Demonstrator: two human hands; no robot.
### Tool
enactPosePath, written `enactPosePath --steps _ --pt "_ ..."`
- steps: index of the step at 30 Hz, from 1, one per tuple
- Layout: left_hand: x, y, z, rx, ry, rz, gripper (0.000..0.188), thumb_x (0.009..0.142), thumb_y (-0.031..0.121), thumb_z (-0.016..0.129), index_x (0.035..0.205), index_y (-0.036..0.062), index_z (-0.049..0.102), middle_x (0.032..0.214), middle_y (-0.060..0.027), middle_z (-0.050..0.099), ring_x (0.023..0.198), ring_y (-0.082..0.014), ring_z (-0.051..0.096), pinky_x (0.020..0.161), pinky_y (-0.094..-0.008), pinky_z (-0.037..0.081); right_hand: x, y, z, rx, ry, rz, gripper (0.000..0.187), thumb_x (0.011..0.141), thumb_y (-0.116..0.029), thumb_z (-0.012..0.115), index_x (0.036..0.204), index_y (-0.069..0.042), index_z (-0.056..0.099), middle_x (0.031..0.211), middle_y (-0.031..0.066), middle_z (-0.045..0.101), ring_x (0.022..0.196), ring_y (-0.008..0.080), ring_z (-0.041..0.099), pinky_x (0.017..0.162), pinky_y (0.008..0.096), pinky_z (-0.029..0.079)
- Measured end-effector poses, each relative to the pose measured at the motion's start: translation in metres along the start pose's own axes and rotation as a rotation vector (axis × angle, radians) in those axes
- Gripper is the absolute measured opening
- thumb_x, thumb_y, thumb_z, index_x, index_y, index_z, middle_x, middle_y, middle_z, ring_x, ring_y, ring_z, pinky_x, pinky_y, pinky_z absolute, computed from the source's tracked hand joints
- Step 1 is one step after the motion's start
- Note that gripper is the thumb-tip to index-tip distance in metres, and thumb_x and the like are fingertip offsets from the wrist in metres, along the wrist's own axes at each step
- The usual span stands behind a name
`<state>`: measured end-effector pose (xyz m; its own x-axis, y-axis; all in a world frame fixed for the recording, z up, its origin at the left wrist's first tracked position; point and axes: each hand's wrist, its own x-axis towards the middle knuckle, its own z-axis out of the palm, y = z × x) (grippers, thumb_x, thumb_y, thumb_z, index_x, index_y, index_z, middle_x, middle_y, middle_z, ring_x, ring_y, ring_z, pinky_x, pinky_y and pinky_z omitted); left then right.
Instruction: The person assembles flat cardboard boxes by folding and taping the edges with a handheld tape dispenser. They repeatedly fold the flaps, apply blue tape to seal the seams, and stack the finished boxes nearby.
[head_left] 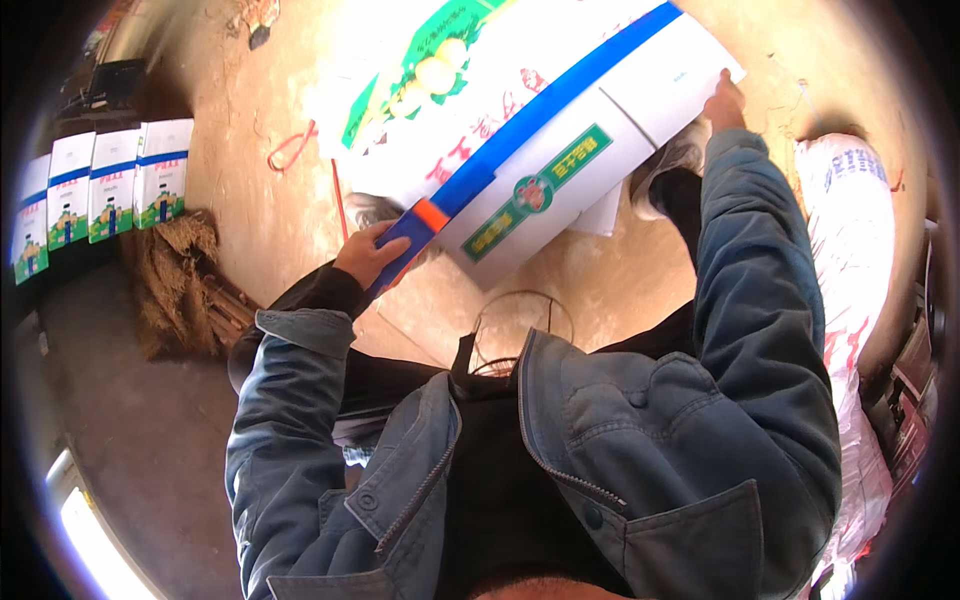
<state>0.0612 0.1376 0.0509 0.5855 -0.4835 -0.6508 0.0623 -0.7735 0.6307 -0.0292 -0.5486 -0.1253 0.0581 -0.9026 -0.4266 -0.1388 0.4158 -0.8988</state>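
A large white carton (pixel 580 230) with green panels and printed pictures lies tilted in front of me. A strip of blue tape (pixel 560 105) runs along its edge. My left hand (pixel 368 258) is closed around a blue and orange tape dispenser (pixel 413 232), which sits at the near left end of the strip, against the carton. My right hand (pixel 725 103) grips the carton's far right corner, its fingers partly hidden. Both of my shoes show beside the carton, partly covered by it.
Several upright white cartons (pixel 112 185) with blue bands stand at the far left, near a brown sack (pixel 180 270). A long white woven sack (pixel 850 230) lies along the right. Red strapping (pixel 293 147) lies on the floor, and a round wire frame (pixel 523 312) is between my legs.
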Motion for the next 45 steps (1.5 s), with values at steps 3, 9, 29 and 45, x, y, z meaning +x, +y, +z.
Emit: enactPosePath --steps 3,9,29,45 --pt "-0.021 -0.038 -0.005 0.011 -0.064 -0.255 0.049 0.094 0.034 0.072 0.128 -0.0012 0.067 0.101 -0.0106 0.075 0.085 -0.0159 0.070 0.078 -0.0299 0.055 0.030 0.028 0.006 -0.066 0.058 0.086 0.050 0.098 -0.041 0.068 0.117 0.005 0.072 0.111 0.0126 0.076 0.103 0.0228 0.071 0.087 0.0377 0.055" --pt "-0.002 -0.064 0.018 0.059 0.026 -0.244 0.050 0.095 0.036 0.070 0.128 -0.0016 0.067 0.099 -0.0109 0.074 0.080 -0.0162 0.068 0.074 -0.0296 0.055 0.023 0.035 0.016 -0.194 0.079 0.063 0.048 0.098 -0.040 0.068 0.117 0.004 0.070 0.113 0.0133 0.076 0.105 0.0217 0.071 0.088 0.0375 0.055" --pt "0.024 -0.106 0.019 0.024 -0.077 -0.315 0.044 0.097 0.032 0.070 0.124 -0.0035 0.070 0.100 -0.0086 0.075 0.081 -0.0134 0.068 0.076 -0.0285 0.055 0.031 0.042 0.040 -0.480 0.079 0.145 0.043 0.099 -0.030 0.068 0.138 -0.013 0.062 0.139 0.0028 0.065 0.128 0.0213 0.059 0.109 0.0399 0.040" --pt "0.033 -0.111 0.024 0.168 0.058 -0.285 0.048 0.089 0.038 0.073 0.118 0.0001 0.073 0.090 -0.0137 0.077 0.076 -0.0201 0.072 0.073 -0.0339 0.056 0.077 0.053 0.023 -0.806 -0.097 0.086 0.047 0.100 -0.048 0.062 0.134 -0.015 0.067 0.136 0.0011 0.067 0.124 0.0183 0.060 0.101 0.0338 0.049"
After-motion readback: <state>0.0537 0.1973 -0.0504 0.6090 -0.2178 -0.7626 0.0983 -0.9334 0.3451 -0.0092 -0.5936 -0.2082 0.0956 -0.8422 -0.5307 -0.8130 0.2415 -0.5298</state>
